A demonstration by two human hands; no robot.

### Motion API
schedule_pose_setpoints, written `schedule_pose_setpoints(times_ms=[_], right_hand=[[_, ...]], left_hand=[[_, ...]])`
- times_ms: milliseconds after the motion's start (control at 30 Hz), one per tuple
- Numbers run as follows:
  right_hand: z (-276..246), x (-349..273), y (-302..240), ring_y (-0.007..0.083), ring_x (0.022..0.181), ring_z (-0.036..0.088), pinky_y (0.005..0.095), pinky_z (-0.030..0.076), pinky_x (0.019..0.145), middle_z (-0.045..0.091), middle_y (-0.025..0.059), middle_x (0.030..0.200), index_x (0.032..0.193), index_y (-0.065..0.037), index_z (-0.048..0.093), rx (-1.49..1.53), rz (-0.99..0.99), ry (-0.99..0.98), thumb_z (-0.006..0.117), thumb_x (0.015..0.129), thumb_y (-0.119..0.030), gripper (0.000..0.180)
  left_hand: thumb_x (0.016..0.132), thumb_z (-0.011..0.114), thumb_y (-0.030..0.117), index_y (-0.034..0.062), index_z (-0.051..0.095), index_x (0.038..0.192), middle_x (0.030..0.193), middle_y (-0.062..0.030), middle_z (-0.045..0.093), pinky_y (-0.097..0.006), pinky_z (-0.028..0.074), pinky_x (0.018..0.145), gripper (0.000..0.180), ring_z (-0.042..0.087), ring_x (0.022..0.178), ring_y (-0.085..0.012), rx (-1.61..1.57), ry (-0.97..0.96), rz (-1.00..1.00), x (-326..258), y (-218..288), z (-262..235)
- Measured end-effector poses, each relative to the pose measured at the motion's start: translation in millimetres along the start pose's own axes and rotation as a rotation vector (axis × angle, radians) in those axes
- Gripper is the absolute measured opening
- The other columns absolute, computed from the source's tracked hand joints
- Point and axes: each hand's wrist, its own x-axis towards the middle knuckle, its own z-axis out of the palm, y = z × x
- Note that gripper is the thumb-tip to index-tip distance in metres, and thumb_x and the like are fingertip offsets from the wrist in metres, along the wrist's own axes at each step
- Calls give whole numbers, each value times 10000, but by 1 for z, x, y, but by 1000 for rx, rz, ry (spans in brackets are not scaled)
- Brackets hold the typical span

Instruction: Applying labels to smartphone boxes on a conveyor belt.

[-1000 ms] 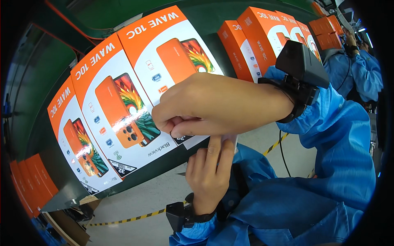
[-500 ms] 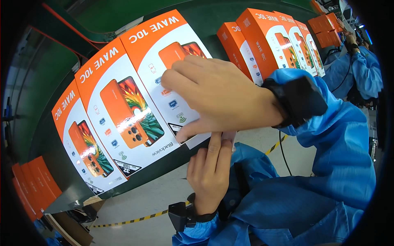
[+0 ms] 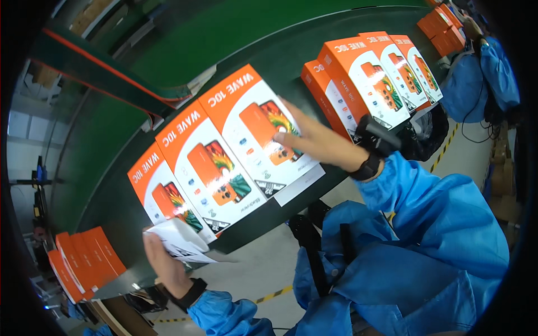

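1. Head view: left hand (image 3: 165, 266), bare, fingers pinching the left end of a curled white paper sheet with black print (image 3: 178, 234); probably held by its rim so the remainder stays free.
2. Right hand (image 3: 322, 143), bare, slightly blurred; thumb over the printed face, fingers spread from it along the right long edge of an orange-and-white rectangular cardboard phone box (image 3: 249, 131). Whether they squeeze, cannot tell. The placement presumably steadies the box.
3. Phone box: rightmost of three in a row, printed face up. Long axis slants from upper left to lower right; orange end points away from the person, white end toward the table's near edge.
4. Two matching orange-and-white cardboard boxes, middle (image 3: 193, 154) and left (image 3: 150, 175): beside it, axes roughly parallel, orange ends likewise away. The curled sheet overlaps the left one's lower end.
5. Flat white sheet (image 3: 302, 187): shows past the phone box's lower end; seemingly tucked beneath, perhaps weighted by it.
6. Dark green table (image 3: 283, 73): bears the row.
7. Cluster of orange-and-white cardboard boxes (image 3: 372, 78): upper right, set close together.
8. Group of plain-looking orange boxes (image 3: 92, 260): lower left, packed side by side.
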Motion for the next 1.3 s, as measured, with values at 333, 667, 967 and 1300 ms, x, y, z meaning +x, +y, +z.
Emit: schedule_pose_setpoints(times_ms=[333,667,967,1300], right_hand=[[-61,-35,-53,182,958,492,253,444,736,363,165,1207,1321,-31,66,-231,-291,150,526,819,-216,705],[-306,-109,-32,94,724,598,192,510,580,490,135,1096,1303,-54,197,82,183,490,549,789,-215,643],[-325,-121,4,173,1111,389,269,314,914,435,112,1200,1202,-23,383,-903,-30,732,540,799,-216,473],[-46,-66,-102,180,774,482,301,353,625,486,26,816,867,-67,506,-548,-444,-12,616,672,-155,242]], left_hand=[[874,390,234,-51,370,1114,1035,-192,487,-410,428,773,373,489,958,-269,199,80,98,-65,61,81],[881,403,165,12,425,1020,910,-64,491,-246,385,758,208,473,847,-113,-132,-526,217,-30,55,334],[882,356,119,-37,444,1082,999,-106,512,-236,382,782,268,487,882,-114,-342,-478,85,-43,62,353],[906,309,207,-20,438,854,705,-67,475,-212,339,576,267,400,642,-84,386,-167,378,-86,46,231]])
